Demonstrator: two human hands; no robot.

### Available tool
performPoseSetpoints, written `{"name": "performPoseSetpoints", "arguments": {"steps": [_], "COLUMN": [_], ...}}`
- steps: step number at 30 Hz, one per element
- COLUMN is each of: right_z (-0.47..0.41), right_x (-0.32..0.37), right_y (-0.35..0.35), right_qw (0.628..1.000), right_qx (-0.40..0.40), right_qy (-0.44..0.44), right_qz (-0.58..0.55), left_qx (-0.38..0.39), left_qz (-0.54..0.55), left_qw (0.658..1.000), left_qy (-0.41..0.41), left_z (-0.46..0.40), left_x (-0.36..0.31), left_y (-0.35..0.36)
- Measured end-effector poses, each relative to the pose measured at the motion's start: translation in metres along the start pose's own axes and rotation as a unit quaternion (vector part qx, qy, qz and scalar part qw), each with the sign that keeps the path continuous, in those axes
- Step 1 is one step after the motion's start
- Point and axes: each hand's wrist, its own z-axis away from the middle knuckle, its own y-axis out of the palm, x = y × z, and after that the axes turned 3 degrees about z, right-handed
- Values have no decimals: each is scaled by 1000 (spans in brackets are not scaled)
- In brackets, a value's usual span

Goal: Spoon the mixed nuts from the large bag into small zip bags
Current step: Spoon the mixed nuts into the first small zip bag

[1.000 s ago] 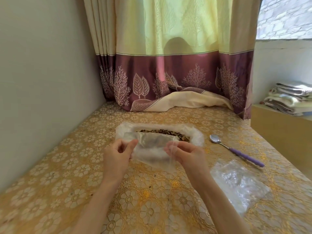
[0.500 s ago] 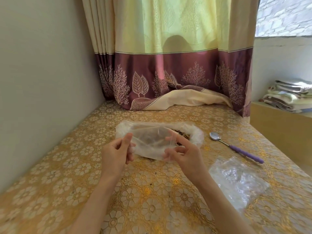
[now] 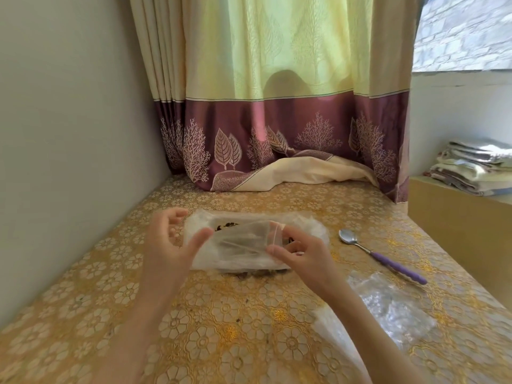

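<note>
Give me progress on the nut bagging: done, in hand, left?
Done: no filled small bag in view. In hand: the right hand pinches an empty small zip bag above the large bag of nuts; the left hand is open beside it, thumb at its edge. Left: all spooning; the spoon lies untouched on the table, and the spare bags wait.

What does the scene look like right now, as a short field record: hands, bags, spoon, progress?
left hand: fingers spread, thumb at the small zip bag's left edge
right hand: pinches the small zip bag at its right end
small zip bag: held over the large bag, looks empty
large bag: open on the table, nuts visible
spoon: lying on the table, untouched
spare bags: heap at right
progress: no scooping yet
</note>
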Motion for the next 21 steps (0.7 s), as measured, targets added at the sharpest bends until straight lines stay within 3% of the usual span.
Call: {"name": "performPoseSetpoints", "arguments": {"steps": [3, 6, 13, 19, 21], "right_z": [-11, -19, -24, -21, -20], "right_x": [-1, 1, -5, -15, -18], "right_y": [-10, -17, -48, -82, -88], "right_qw": [998, 995, 994, 999, 999], "right_qx": [43, 76, 94, 29, 25], "right_qy": [-16, -28, -30, 16, 17], "right_qz": [44, 59, 44, 28, 36], "left_qx": [200, 306, 283, 257, 273], "left_qz": [-157, -205, -182, -201, -154], "left_qw": [956, 913, 926, 921, 935], "left_qy": [144, 177, 169, 212, 168], "left_z": [-12, -17, -18, -23, -26], "left_x": [-15, -21, -6, 7, 6], "left_y": [19, 43, 54, 37, 36]}}
